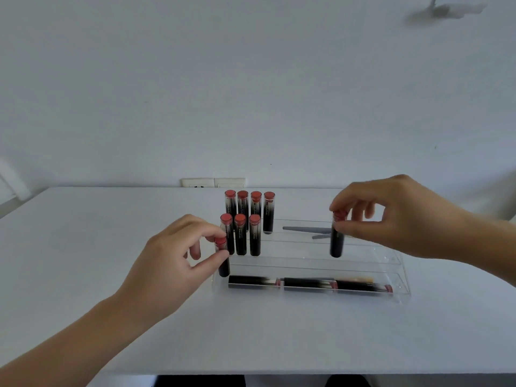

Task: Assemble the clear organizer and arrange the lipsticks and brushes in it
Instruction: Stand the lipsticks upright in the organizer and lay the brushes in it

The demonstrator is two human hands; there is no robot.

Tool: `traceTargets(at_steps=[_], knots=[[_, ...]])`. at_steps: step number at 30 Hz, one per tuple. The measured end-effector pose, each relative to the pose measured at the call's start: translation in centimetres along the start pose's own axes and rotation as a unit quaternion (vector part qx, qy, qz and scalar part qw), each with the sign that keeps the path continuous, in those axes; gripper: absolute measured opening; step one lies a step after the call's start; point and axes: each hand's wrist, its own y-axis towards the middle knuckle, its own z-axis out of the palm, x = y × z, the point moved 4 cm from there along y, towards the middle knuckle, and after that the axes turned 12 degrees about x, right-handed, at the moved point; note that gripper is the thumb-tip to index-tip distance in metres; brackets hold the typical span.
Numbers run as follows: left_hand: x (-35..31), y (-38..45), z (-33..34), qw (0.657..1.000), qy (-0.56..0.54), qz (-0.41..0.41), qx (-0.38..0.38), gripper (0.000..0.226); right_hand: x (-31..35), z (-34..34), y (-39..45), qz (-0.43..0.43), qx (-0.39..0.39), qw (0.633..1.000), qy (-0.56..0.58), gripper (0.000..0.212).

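each hand (178,252) (391,216) pinches a lipstick (223,261) (337,238); label txt unreadable.

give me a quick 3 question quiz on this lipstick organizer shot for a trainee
1. True or false: both the left hand and the right hand pinch an upright lipstick by its top end.
2. How many lipsticks stand upright in the back row of the clear organizer, not counting any held in a hand?
A. two
B. four
C. six
3. Fill in: the lipsticks in the front tray are lying ____.

Key
1. True. The left hand grips one at the organizer's left end, the right hand one toward the right side.
2. B. Three more stand in the row in front.
3. Flat, end to end.
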Motion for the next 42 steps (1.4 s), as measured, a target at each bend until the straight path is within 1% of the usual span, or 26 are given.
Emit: traceTargets(at_steps=[2, 4, 6, 8, 12, 15, 18, 21, 24, 27, 31, 36, 42], knots=[[0.2, -0.1, 0.1, 1.000, -0.004, 0.004, -0.019, 0.029, 0.7, 0.6, 0.6, -0.004, -0.051, 0.997, 0.061, 0.009], [0.2, -0.2, 0.3, 0.999, 0.006, 0.022, -0.036, 0.019, 1.1, 1.6, 1.4, 0.002, -0.084, 0.992, 0.097, 0.010], [0.2, -0.3, 0.5, 0.998, 0.014, 0.041, -0.049, 0.012, 1.4, 3.0, 2.4, 0.013, -0.103, 0.988, 0.117, 0.014], [0.4, -0.4, 0.7, 0.996, 0.020, 0.051, -0.065, 0.015, 1.6, 4.3, 3.3, 0.025, -0.116, 0.986, 0.116, 0.015], [0.7, -0.6, 0.9, 0.995, 0.032, 0.050, -0.084, 0.019, 1.6, 6.5, 4.7, 0.039, -0.126, 0.985, 0.110, 0.009], [0.6, -0.7, 1.0, 0.996, 0.021, 0.039, -0.075, 0.021, 1.4, 7.7, 4.9, 0.047, -0.134, 0.983, 0.114, 0.009], [0.4, -0.9, 1.3, 0.997, 0.023, 0.019, -0.069, 0.035, 1.6, 8.5, 4.9, 0.048, -0.152, 0.980, 0.120, 0.009], [0.7, -1.0, 1.6, 0.997, 0.017, 0.017, -0.076, 0.047, 2.0, 9.0, 4.9, 0.045, -0.161, 0.979, 0.114, 0.012], [0.8, -1.1, 1.8, 0.995, 0.017, 0.033, -0.089, 0.041, 2.2, 9.7, 4.7, 0.047, -0.154, 0.982, 0.099, 0.022], [1.0, -1.1, 2.0, 0.995, 0.000, 0.039, -0.089, 0.036, 2.3, 10.3, 4.5, 0.051, -0.166, 0.981, 0.089, 0.028], [1.2, -1.0, 2.3, 0.996, -0.014, 0.027, -0.080, 0.041, 2.2, 10.7, 4.5, 0.053, -0.179, 0.978, 0.091, 0.031], [1.4, -1.2, 2.7, 0.997, -0.013, 0.004, -0.081, 0.048, 2.0, 11.1, 4.4, 0.042, -0.194, 0.973, 0.121, 0.036], [1.5, -1.1, 2.9, 0.995, 0.006, 0.015, -0.103, 0.043, 2.0, 11.3, 4.5, 0.037, -0.197, 0.972, 0.120, 0.039]])
